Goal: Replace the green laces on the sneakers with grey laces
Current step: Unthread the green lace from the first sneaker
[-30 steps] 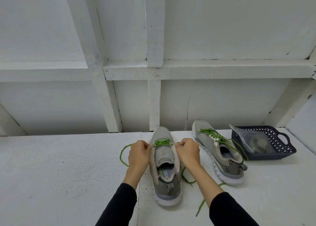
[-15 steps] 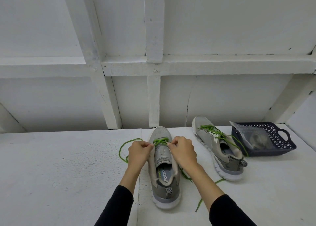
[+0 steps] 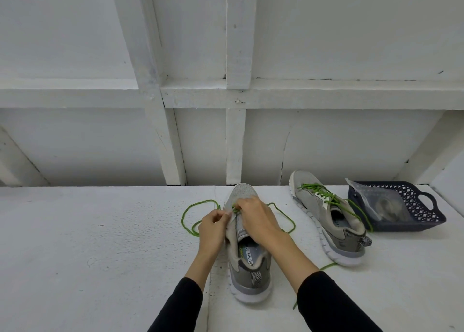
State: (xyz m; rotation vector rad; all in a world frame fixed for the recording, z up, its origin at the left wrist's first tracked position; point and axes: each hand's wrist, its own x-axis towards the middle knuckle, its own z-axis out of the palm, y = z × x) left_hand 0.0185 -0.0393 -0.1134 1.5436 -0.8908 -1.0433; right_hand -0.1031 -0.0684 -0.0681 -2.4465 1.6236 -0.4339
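My right hand [image 3: 253, 215] has crossed to the grey mesh sneaker's [image 3: 247, 246] last eyelets, pinching the thin green lace [image 3: 193, 217] while my left hand [image 3: 213, 225] grips the eyelet flap, so unlacing is nearly done.

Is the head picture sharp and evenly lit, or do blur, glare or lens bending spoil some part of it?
Head view: light is soft and even, no glare, only faint shadows under the near sneaker; the wide lens bends the wall beams and splays them outward; the insole lettering reads sharply, while the right hand and left hand look slightly soft; the bag in the basket is too cloudy to read.
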